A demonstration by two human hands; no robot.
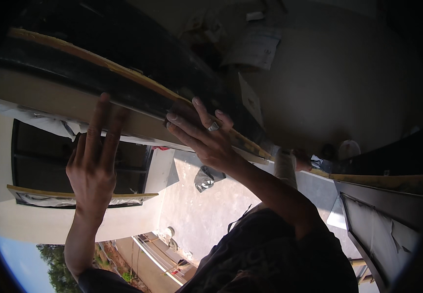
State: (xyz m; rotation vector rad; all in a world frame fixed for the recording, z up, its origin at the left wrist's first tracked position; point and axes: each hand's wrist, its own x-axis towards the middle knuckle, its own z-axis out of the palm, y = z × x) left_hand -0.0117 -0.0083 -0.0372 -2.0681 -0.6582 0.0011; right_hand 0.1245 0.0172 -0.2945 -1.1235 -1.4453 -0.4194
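Observation:
A long dark frame (138,103) with a brown face crosses the view from upper left to the right of centre. A strip of yellowish tape or wood (99,61) runs along its far side. My left hand (92,168) is raised at the brown face, its fingers stretched out and slightly blurred, with nothing seen in them. Farther right, my right hand (206,139), a ring on one finger, lies over the frame with its fingers spread. Its fingertips touch or nearly touch the dark surface; the thumb is mostly hidden.
Beyond the frame, a dim room holds a pale sheet (258,49) on its floor. On the near side a dark crumpled bag (206,179) lies on the light floor. A dark window (79,158) stands at left, and a plastic-covered panel (382,227) at right.

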